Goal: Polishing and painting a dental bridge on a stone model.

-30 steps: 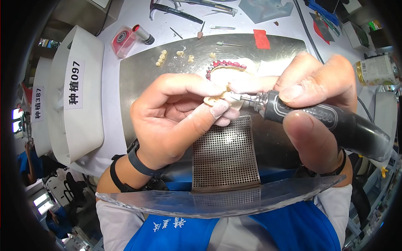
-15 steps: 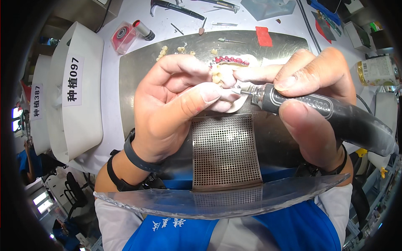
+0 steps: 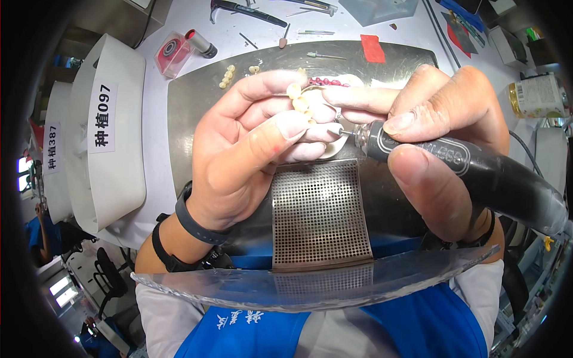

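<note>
In my left hand point(image 3: 239, 149) a cream dental bridge point(image 3: 300, 104) is pinched between thumb and fingers. My right hand point(image 3: 439, 110) grips a black rotary handpiece point(image 3: 477, 164) like a pen. Its pale, pointed bur point(image 3: 335, 128) is close to the left fingertips, just below the bridge; whether it touches cannot be made out. Behind the fingers lies a pale dental model point(image 3: 352, 79) with a row of dark red tooth stumps point(image 3: 325, 81), partly hidden by both hands. Another short row of cream crowns point(image 3: 227, 76) rests on the metal plate beyond my left hand.
A curved metal plate point(image 3: 185, 119) with a perforated grille point(image 3: 319, 215) lies under my hands. A transparent shield point(image 3: 316, 286) crosses nearest me. White bins point(image 3: 122, 131) stand left. A red square point(image 3: 373, 49), a loose bur point(image 3: 325, 55), a hammer point(image 3: 253, 13) and a clear box point(image 3: 174, 55) lie farther back.
My left fingers have turned the bridge, so more of its crowns show upright. The handpiece has shifted slightly left and down, its bur staying near the left fingertips.
</note>
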{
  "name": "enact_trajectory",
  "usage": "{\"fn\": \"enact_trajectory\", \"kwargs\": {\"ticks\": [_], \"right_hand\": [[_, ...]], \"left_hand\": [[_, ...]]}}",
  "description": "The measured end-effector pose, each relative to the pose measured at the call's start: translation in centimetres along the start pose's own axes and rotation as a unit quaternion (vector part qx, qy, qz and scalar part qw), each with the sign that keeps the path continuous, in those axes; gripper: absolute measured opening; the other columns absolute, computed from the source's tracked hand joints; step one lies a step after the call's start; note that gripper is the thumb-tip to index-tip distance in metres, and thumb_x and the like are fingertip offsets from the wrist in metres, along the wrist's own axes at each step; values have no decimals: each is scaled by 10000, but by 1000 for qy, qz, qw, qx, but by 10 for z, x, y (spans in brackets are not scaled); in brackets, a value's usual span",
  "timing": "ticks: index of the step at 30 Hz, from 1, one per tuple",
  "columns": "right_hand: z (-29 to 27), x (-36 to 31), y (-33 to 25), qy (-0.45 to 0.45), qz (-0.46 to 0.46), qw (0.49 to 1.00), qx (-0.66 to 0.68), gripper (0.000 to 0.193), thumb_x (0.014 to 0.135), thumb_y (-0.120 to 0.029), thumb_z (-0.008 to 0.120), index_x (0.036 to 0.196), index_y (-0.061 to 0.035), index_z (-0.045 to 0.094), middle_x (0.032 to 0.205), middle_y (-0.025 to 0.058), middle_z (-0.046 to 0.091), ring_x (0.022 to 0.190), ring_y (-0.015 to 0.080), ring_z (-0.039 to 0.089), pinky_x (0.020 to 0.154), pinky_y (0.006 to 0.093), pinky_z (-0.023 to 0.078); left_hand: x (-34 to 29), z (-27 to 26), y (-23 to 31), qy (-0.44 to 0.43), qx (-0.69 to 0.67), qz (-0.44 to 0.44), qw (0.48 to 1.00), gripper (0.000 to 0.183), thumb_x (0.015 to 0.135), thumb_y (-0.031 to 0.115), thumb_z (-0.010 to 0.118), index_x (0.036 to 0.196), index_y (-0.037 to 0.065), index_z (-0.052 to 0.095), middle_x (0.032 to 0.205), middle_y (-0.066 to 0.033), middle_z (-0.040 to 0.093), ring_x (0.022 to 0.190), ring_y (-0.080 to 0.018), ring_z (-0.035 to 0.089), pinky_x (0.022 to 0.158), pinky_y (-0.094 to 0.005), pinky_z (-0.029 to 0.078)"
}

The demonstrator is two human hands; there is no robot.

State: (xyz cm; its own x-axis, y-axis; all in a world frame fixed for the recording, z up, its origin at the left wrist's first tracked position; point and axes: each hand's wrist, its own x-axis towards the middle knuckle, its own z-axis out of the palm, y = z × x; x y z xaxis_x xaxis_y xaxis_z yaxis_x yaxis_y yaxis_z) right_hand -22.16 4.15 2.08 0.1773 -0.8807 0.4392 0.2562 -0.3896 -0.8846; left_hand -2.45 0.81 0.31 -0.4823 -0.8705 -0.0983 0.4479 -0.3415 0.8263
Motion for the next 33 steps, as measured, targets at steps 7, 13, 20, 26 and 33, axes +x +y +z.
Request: {"fn": "enact_trajectory", "kwargs": {"ticks": [7, 13, 20, 26, 33], "right_hand": [[-10, 3, 4, -39, -18, 999, -16, 180, 851, -22, 598, 991, 4, 488, 837, 121, 527, 985, 328, 653, 979, 500, 490], [-6, -3, 22, 10, -8, 998, 64, 177, 850, -5, 590, 994, 2, 488, 850, 124, 543, 1007, 314, 653, 923, 442, 514], [-17, 0, 29, -43, -117, 992, -1, 170, 854, -8, 611, 989, 8, 510, 854, 112, 557, 912, 221, 655, 895, 381, 522], [-19, 5, 7, -93, -39, 976, -194, 145, 843, -42, 658, 927, -2, 547, 796, 79, 561, 744, 106, 574, 840, 325, 526], [-20, 6, 7, -74, -50, 977, -195, 114, 832, -35, 649, 893, -3, 559, 773, 72, 553, 698, 88, 528, 767, 300, 519]], "left_hand": [[-1, -5, -3, -12, 5, 18, 1000, 391, 925, 63, 550, 1300, -26, 489, 1085, -166, 634, 979, -200, 649, 791, -283, 567], [1, -10, -4, -35, 43, 18, 998, 369, 904, 20, 579, 1258, -53, 509, 1081, -154, 638, 992, -199, 650, 824, -311, 557], [-1, -6, -6, -32, 40, 48, 998, 347, 858, -26, 626, 1198, -59, 563, 1063, -138, 654, 986, -186, 641, 884, -316, 507], [-3, -6, -7, -31, 79, 74, 994, 322, 827, -42, 662, 1143, -61, 602, 1090, -152, 661, 994, -189, 635, 909, -323, 489], [-4, -2, -6, -22, 99, 81, 992, 326, 827, -27, 673, 1145, -58, 607, 1080, -151, 665, 975, -181, 638, 896, -316, 490]]}}
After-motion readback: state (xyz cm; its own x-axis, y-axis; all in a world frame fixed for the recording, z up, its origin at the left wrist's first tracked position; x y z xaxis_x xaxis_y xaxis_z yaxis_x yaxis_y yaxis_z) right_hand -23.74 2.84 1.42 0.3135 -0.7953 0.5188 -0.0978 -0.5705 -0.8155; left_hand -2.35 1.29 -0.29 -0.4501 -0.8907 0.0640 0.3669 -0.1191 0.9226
